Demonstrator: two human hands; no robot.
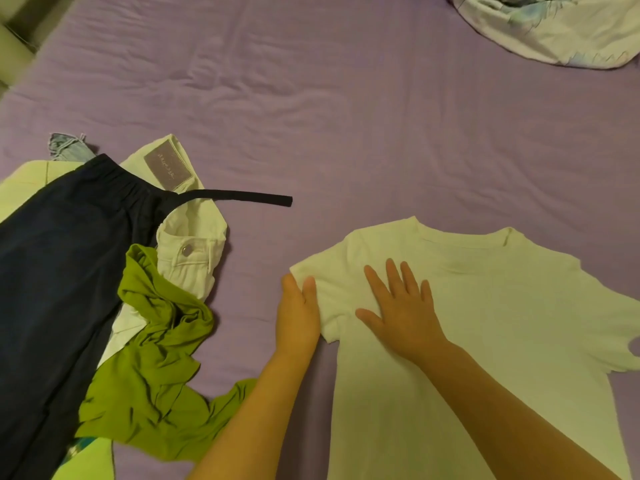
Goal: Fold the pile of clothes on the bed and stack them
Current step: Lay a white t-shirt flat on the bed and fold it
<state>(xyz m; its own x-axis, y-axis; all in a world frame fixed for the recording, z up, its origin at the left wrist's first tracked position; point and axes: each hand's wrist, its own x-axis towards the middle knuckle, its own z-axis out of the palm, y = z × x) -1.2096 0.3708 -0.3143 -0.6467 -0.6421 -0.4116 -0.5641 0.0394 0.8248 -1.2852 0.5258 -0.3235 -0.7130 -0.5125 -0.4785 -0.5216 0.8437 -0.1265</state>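
Purple-sheeted bed (311, 98) carries a white T-shirt (485, 323) spread flat at lower right of the frame.
Right hand (401, 306) presses it with fingers spread flat; left hand (298, 313) grips the sleeve edge. Unfolded clothes pile (104, 271), navy, green and white, lies at left; a bundled duvet (554, 26) sits upper right.
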